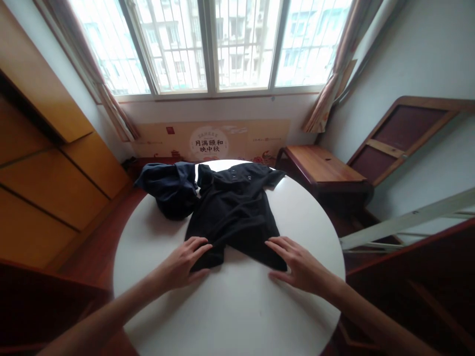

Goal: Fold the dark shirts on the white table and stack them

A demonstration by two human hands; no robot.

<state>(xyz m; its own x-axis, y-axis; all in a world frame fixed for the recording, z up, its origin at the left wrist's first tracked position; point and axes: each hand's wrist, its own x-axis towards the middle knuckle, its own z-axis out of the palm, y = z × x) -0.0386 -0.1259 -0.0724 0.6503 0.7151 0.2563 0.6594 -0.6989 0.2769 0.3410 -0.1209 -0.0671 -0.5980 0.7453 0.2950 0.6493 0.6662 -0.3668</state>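
Observation:
A black short-sleeved shirt [235, 207] lies spread on a round white table [237, 316], its buttoned neck toward the window and its hem toward me. The cloth is wrinkled, and the hem is uneven with a gap in the middle. My left hand [191, 259] rests at the lower left corner of the hem, thumb and fingers apart over the cloth. At the lower right corner is my right hand [287, 259], its fingers also spread at the fabric edge. Beside the shirt, a dark navy bundle of cloth [170, 188] sits crumpled at the table's left edge.
A wooden bench [326, 165] stands beyond the table at the right, near a leaning wooden panel [404, 128]. Yellow-brown cabinets [55, 188] line the left. Behind the table, a printed banner [211, 141] runs below the barred window [241, 44].

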